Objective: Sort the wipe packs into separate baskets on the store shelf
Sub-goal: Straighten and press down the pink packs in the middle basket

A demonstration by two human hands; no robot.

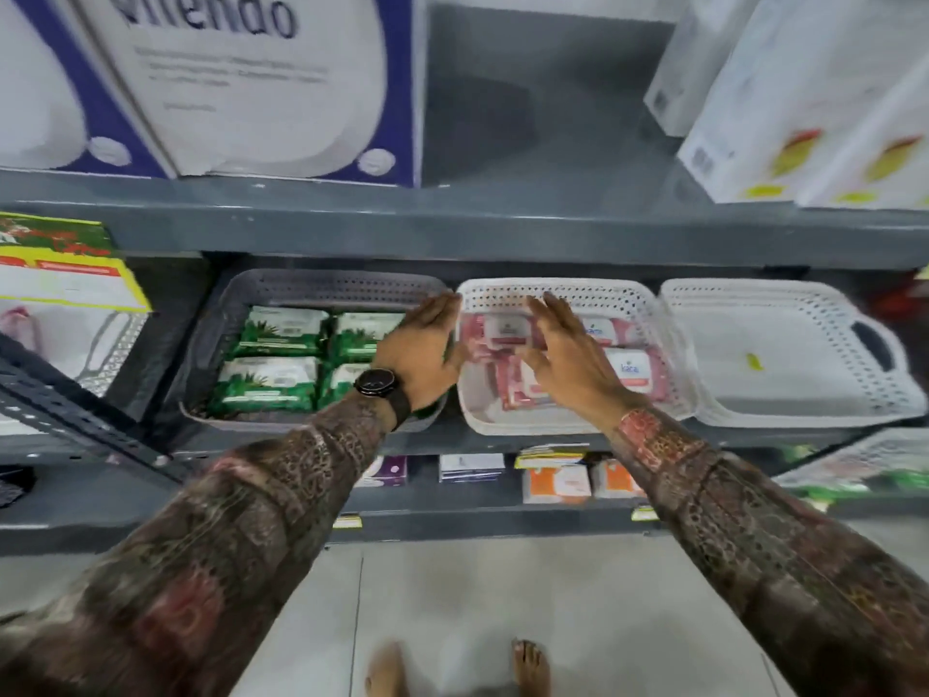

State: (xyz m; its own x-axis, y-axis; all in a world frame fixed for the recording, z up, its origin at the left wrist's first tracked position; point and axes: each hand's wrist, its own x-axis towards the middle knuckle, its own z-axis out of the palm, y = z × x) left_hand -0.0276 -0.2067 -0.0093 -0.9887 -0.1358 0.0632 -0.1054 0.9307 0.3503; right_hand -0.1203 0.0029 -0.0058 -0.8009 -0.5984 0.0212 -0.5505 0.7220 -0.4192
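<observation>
A grey basket (321,289) on the middle shelf holds several green wipe packs (274,359). Beside it, a white basket (568,294) holds several pink wipe packs (636,369). One pink pack (505,329) sits between my two hands, above the white basket's left part. My left hand (420,352), with a dark watch on the wrist, is flat and open at the pack's left side. At the pack's right side is my right hand (568,352), fingers spread. Whether either hand presses on the pack I cannot tell.
A stack of white baskets (784,354) with nothing in the top one stands at the right. The grey shelf board (502,228) above carries large white boxes. Small packs lie on the lower shelf (553,482). A yellow-and-green box (60,264) juts out at left.
</observation>
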